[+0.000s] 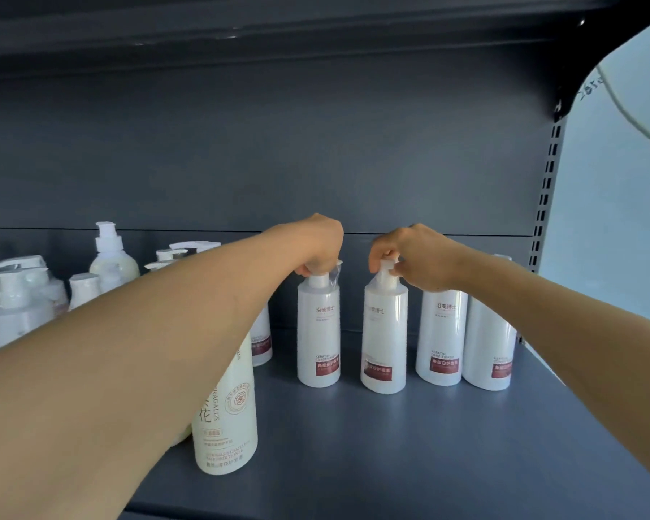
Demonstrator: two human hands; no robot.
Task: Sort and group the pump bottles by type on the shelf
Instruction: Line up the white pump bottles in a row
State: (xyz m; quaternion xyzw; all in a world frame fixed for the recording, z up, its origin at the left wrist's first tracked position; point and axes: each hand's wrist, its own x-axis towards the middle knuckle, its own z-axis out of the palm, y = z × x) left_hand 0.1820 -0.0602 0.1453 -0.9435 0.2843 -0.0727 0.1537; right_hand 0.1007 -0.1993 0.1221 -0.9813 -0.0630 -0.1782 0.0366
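Observation:
My left hand (318,243) grips the pump head of a white bottle with a red label (318,332), which stands upright on the dark shelf (409,444). My right hand (415,257) grips the pump of a second white red-label bottle (384,335), which leans slightly to the right. Two more of the same kind (442,339) (488,347) stand to the right, partly behind my right forearm. Another one (261,339) shows behind my left arm. A cream bottle with a round emblem (228,418) stands near the front, under my left forearm.
A cluster of several other white and cream pump bottles (23,294) crowds the shelf's left side, one taller rounded bottle (111,257) behind. The shelf's slotted upright (545,204) bounds the right side, with a shelf board overhead. Bare shelf surface lies in front of the red-label row.

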